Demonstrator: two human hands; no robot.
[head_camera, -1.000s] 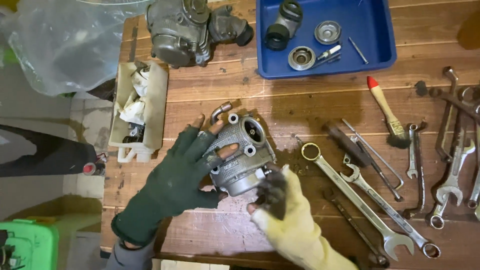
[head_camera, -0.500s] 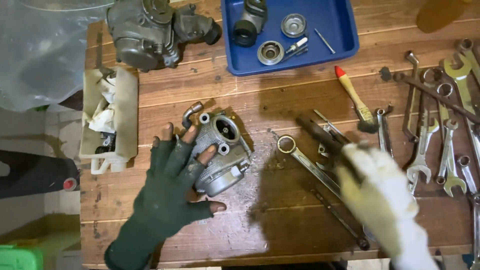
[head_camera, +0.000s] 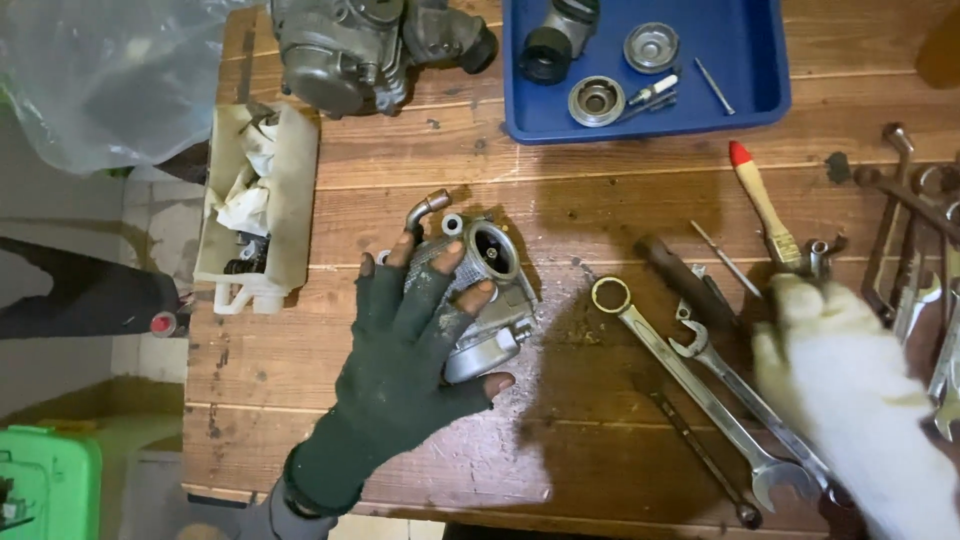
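The left hand (head_camera: 405, 365) (dark fingerless glove) is lying with fingers spread on the carburetor (head_camera: 480, 290) mid-bench. The right hand (head_camera: 850, 390), white-gloved and blurred, is hovering over the wrenches (head_camera: 700, 385); its fingers' state cannot be told.

Grey cast-metal engine part (head_camera: 480, 290) lies on the wooden bench, left of centre. Round open bore faces up at its upper right; a bent metal tube projects from its top edge. Surface dull and grimy. The left hand (head_camera: 405, 370), in a dark fingerless glove, lies flat over its left and lower portion.
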